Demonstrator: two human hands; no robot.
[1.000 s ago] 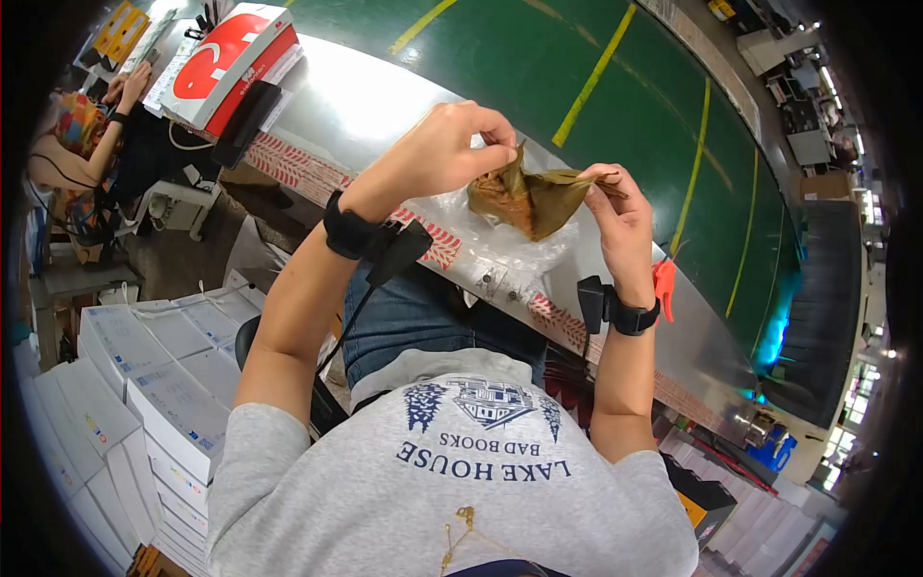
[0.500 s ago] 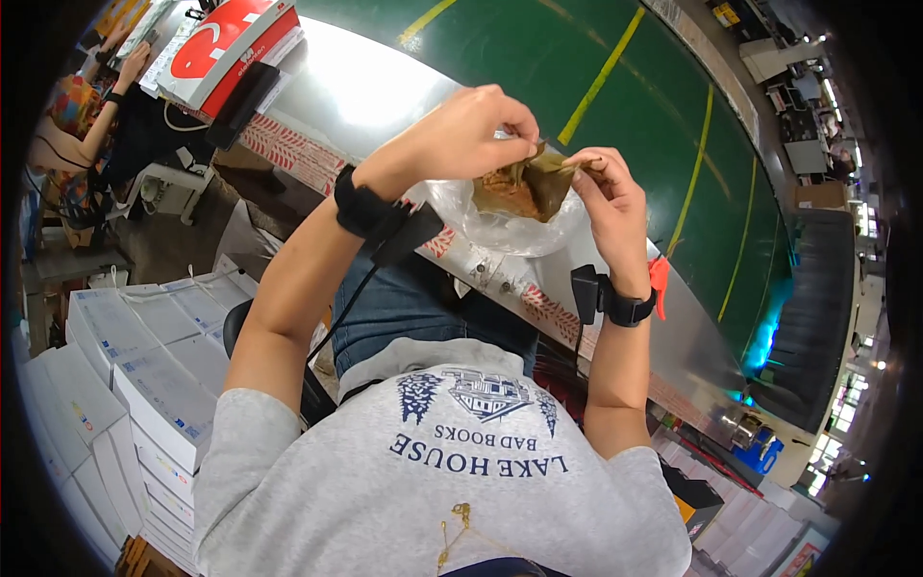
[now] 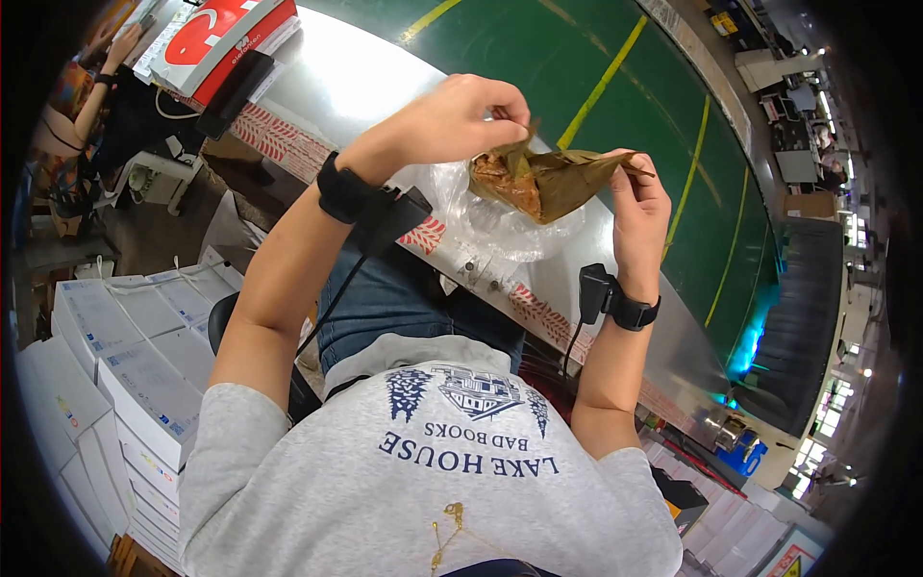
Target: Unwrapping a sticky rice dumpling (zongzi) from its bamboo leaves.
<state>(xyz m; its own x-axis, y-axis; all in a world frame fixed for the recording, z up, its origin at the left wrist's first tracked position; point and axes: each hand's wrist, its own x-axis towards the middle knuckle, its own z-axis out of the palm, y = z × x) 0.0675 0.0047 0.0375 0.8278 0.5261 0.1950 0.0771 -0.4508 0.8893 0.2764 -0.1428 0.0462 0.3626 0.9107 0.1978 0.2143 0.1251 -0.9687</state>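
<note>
Pinching the leaf wrapping from both ends, the left hand [image 3: 457,120] grips the left flap of a brown leaf-wrapped dumpling [image 3: 538,183] while the right hand [image 3: 639,207] pinches its right tip (sticky filling shows at the opened left side); it is held above a clear plastic bag [image 3: 500,226] on the metal table [image 3: 365,77]

I see a flat red-and-white box [image 3: 226,43] on the worktop [image 3: 365,77], far left of my hands; stacked white cartons [image 3: 106,365] sit below my left elbow.
</note>
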